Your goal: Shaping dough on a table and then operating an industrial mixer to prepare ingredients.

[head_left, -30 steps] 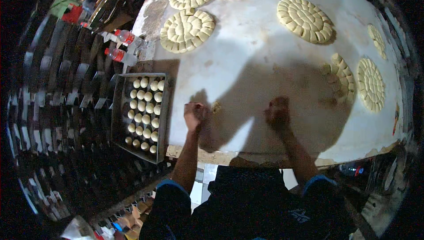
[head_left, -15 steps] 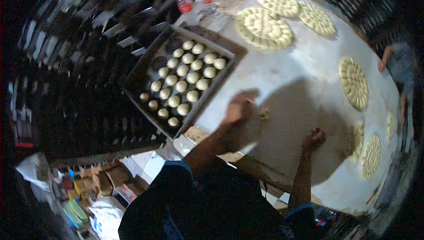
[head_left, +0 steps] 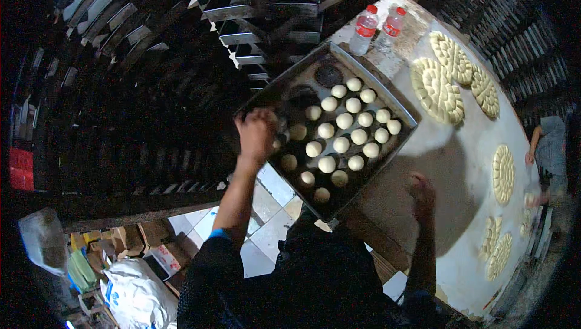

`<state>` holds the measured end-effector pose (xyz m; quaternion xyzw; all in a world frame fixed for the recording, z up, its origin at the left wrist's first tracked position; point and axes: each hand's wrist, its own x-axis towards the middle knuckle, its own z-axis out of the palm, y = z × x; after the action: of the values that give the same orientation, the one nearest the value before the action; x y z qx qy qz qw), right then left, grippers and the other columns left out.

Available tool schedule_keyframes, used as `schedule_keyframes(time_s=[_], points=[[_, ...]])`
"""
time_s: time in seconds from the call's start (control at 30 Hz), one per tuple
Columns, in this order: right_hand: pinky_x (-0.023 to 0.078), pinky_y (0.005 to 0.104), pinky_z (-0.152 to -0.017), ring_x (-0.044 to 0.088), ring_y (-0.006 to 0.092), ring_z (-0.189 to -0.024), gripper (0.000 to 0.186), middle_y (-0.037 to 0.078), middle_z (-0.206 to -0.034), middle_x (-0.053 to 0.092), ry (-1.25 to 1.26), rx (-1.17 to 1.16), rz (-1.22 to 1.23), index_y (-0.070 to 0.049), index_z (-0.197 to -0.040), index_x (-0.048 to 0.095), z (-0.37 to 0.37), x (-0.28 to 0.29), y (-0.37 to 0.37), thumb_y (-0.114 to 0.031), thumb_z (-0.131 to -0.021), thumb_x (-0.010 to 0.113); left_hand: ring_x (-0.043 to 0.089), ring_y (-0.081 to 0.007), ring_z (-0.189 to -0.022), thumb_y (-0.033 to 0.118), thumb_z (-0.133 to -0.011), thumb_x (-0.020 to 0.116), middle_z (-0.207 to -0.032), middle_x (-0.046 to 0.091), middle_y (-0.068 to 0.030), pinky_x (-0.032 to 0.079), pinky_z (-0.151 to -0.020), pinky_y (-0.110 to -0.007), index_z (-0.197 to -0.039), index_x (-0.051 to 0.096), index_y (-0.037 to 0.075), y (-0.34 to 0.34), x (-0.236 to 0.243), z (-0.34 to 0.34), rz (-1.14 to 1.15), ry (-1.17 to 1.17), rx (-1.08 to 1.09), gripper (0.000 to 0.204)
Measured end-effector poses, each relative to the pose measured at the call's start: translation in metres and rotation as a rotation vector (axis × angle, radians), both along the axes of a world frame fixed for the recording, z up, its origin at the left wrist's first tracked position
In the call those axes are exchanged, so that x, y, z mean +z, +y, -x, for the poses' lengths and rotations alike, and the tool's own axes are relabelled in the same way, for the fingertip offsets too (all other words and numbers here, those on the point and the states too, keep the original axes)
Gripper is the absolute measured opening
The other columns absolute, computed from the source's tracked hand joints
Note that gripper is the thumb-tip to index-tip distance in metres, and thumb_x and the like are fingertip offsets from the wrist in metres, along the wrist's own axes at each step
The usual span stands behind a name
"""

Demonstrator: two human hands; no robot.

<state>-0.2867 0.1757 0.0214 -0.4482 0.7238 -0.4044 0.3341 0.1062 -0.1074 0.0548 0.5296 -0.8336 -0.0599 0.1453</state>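
My left hand [head_left: 257,136] is over the left corner of a dark metal tray [head_left: 378,70], its fingers bent down and closed. Whatever the fingers hold is hidden beneath them. Several pale round dough balls [head_left: 341,144] sit spaced out in the tray, and one small ball [head_left: 278,142] lies right beside my left hand. My right hand [head_left: 422,194] hovers over the shadowed near part of the pale table [head_left: 439,153], to the right of the tray. Its fingers look bent, but shadow and blur hide whether they hold anything.
Large flat dough rounds with patterned tops [head_left: 437,92] lie on the table's far and right parts. Two clear bottles with red caps [head_left: 364,31] stand beyond the tray. Another person [head_left: 549,144] is at the right edge. A white sack [head_left: 138,292] and boxes lie lower left.
My left hand has moved left from over the table to the tray's left corner. The view has turned left, so tray and bottles appear farther right. My right hand stays over the table.
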Motion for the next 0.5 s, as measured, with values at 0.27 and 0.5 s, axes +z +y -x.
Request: schedule_keyframes(time_s=[0.27,0.5], points=[[0.041,0.0420,-0.095,0.048,0.0390,-0.114,0.032,0.023,-0.122,0.049,0.183,0.628,0.267,0.001,-0.107,0.055,-0.269,0.011,-0.265,-0.003,-0.075,0.061,0.052,-0.0410,-0.109,0.007,-0.079,0.054,-0.123,0.051,-0.0209,0.037,-0.094,-0.053,-0.131,0.041,0.007,-0.037,0.009,-0.046,-0.178,0.140,0.089,0.053],[0.045,0.0450,-0.077,0.055,0.0314,-0.087,0.022,0.014,-0.093,0.055,0.421,0.101,0.678,-0.003,-0.090,0.060,-0.137,0.009,-0.133,-0.015,-0.072,0.067,0.060,-0.0278,-0.088,-0.001,-0.075,0.064,-0.095,0.059,-0.0169,0.047,-0.081,-0.037,-0.110,0.056,-0.004,0.063,0.047,0.060,0.212,0.621,-0.046,0.036]])
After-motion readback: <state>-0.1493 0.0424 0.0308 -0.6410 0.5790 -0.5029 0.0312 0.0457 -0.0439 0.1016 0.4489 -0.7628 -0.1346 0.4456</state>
